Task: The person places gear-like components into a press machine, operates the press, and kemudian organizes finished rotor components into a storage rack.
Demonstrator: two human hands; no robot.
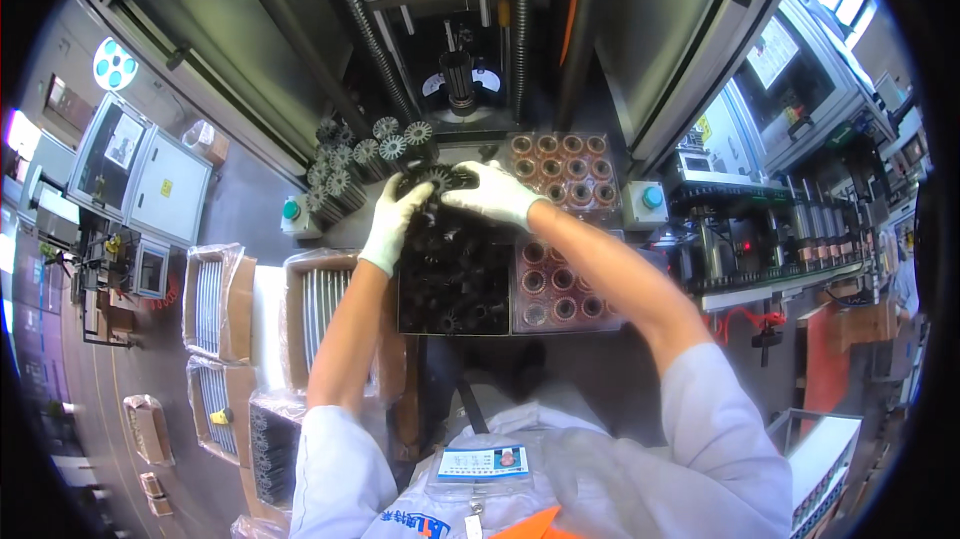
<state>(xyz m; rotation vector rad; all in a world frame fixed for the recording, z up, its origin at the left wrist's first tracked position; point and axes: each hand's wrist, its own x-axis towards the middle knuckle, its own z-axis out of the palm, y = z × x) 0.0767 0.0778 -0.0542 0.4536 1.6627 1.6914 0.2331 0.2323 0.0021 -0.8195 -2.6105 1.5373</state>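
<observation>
Both my hands wear white gloves and meet over a black tray (425, 317) full of dark parts. Between them is a black toothed disc (438, 180) with slots around its edge. My left hand (392, 222) grips its left side, thumb and fingers bent around it. From the right, my right hand (497, 195) closes its fingers on the other side; the fingertips are partly hidden. Just beyond my left hand stands a group of slotted metal cores (366, 151), stacked upright with toothed ends facing up.
Clear trays of copper-coloured rings (561, 169) lie right of the black tray. A press with a dark spindle (457, 79) stands ahead. Green buttons on boxes (291, 209) (652, 198) flank the bench. Cartons of metal strips (325, 309) stand at lower left.
</observation>
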